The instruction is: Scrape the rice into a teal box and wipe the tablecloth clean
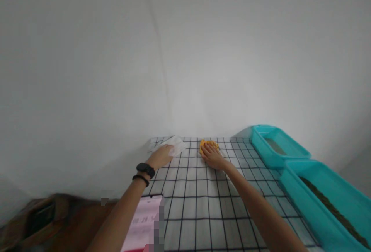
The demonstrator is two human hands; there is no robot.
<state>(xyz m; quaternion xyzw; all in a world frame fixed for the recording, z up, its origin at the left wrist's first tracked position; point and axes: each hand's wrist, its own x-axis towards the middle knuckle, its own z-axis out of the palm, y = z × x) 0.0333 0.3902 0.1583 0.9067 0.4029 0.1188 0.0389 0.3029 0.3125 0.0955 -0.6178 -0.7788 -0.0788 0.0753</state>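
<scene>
My right hand (213, 157) lies over a bunched yellow cloth (215, 143) near the far edge of the table, its fingers slightly apart and pressing the cloth down. To the left, my left hand (162, 157) is at a thin, whitish, see-through sheet (178, 143). This sheet looks like plastic or tissue, and the fingers are closed on its near side, partly hidden. A black watch (145, 170) and a dark band circle my left wrist. Under both hands spreads a white tablecloth (188, 186) with a black grid.
Two turquoise plastic trays stand along the right edge, a far one (262, 149) and a nearer one (298, 186), each with brownish-green material inside. A phone (145, 217) with a pink screen lies under my left forearm. A plain white wall (203, 70) rises behind the table.
</scene>
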